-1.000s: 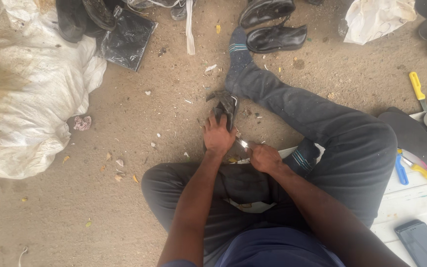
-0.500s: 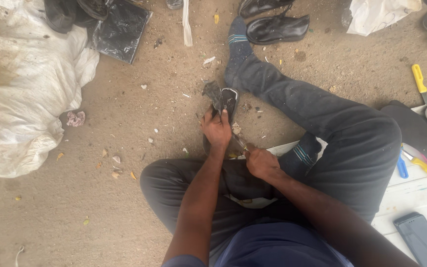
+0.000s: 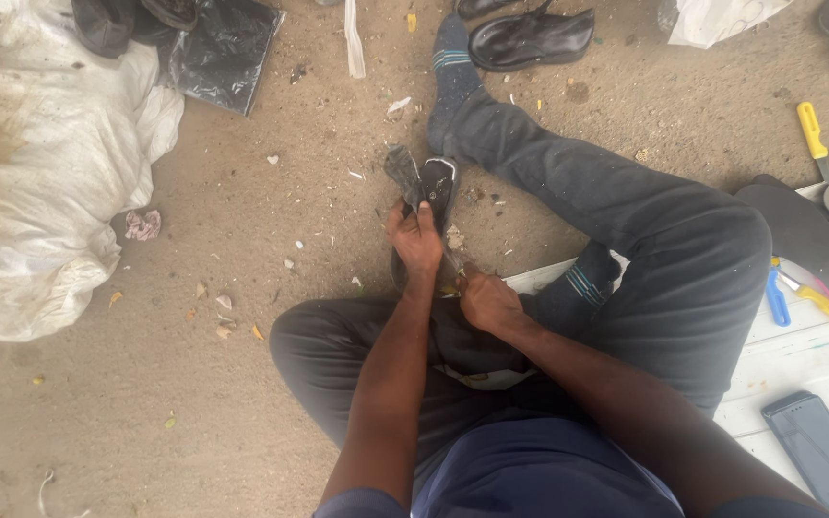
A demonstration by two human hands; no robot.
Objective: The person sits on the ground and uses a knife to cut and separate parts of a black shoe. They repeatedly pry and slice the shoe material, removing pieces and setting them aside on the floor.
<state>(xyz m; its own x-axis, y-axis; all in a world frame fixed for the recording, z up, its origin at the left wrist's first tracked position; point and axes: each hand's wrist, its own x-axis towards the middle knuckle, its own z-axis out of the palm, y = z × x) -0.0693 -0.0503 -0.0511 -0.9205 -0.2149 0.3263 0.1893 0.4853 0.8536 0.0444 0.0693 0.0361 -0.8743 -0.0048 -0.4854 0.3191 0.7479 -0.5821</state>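
I sit on a dirt floor with my legs in dark trousers. My left hand (image 3: 417,240) grips a dark shoe sole (image 3: 432,185) that stands on end between my knees, with a loose dark strip (image 3: 401,169) peeling off its left side. My right hand (image 3: 487,300) is closed just below it, at the sole's lower edge, around a small tool whose blade is mostly hidden by my fingers.
A big white sack (image 3: 40,182) fills the left. A black shoe (image 3: 530,40) lies beyond my socked foot (image 3: 451,58). On the white boards (image 3: 798,360) at right lie dark soles (image 3: 808,235), a yellow-handled tool (image 3: 811,129), a blue tool (image 3: 777,299) and a phone (image 3: 817,449).
The view has tilted slightly; my hands stay on the sole, and the right hand has shifted a little along its lower edge.
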